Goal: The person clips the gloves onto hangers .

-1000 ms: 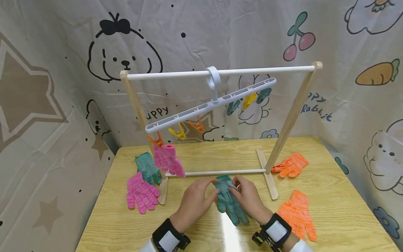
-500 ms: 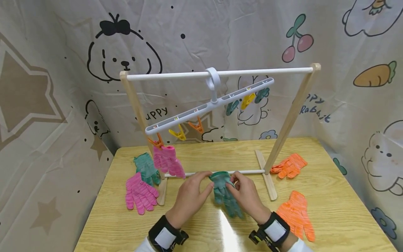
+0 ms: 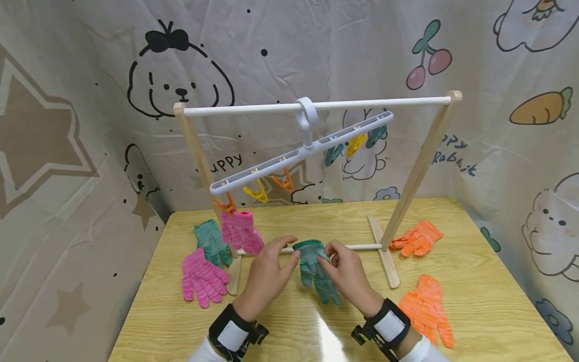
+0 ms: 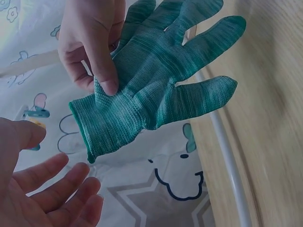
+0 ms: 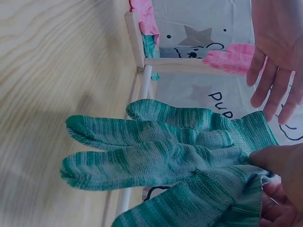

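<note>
My right hand (image 3: 348,271) pinches a green knitted glove (image 3: 316,271) near its cuff, between thumb and fingers. The glove hangs above the table, its fingers drooping toward the front. Left of the cuff is my left hand (image 3: 267,274), holding nothing. In the left wrist view its fingers (image 4: 71,189) are loosely spread and stand apart from the cuff edge. A white clip hanger (image 3: 307,148) hangs from the rack bar. At its left end an orange clothespin (image 3: 227,205) bears a pink glove (image 3: 242,231). Yellow, orange and green clothespins hang along the rest of it.
The wooden rack's right post (image 3: 418,171) stands on a foot (image 3: 383,251), with a low white bar (image 3: 362,247) behind my hands. Another green glove (image 3: 211,241) and a pink glove (image 3: 203,276) lie at left. Two orange gloves (image 3: 425,306) lie at right.
My hands have risen and moved slightly left and away from me. The green glove has come with the right hand, and the left hand has drawn apart from its cuff.
</note>
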`<state>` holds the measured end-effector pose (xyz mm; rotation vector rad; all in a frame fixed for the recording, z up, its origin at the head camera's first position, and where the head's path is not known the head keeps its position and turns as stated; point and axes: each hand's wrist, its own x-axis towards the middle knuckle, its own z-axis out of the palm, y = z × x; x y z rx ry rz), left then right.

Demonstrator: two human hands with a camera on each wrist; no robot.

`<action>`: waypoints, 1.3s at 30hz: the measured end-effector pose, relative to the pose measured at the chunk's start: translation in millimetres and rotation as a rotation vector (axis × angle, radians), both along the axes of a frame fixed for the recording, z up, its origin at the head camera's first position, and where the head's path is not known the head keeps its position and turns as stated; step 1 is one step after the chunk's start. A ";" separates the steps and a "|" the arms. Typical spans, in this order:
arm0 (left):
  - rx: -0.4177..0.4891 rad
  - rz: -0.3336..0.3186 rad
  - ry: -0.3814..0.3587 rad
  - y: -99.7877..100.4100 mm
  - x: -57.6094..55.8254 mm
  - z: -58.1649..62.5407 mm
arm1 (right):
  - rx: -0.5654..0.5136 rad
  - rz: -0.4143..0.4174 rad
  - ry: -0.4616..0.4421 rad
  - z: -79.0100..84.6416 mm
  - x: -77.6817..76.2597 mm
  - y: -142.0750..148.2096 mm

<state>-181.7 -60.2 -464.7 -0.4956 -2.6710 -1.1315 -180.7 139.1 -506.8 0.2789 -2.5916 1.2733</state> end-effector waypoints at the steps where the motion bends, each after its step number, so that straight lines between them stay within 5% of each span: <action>1: 0.005 0.006 -0.003 -0.6 -0.4 1.1 | -0.001 0.002 0.003 0.9 -0.3 -0.7; 19: 0.110 0.041 0.000 -14.0 -10.4 8.2 | -0.008 0.021 0.034 18.5 -10.6 -13.1; 27: 0.161 0.085 -0.056 -18.8 -15.0 12.8 | -0.015 0.033 0.054 25.4 -15.4 -16.1; 39: 0.283 0.049 -0.135 -23.3 -19.4 19.7 | -0.014 0.037 0.057 33.3 -19.8 -20.1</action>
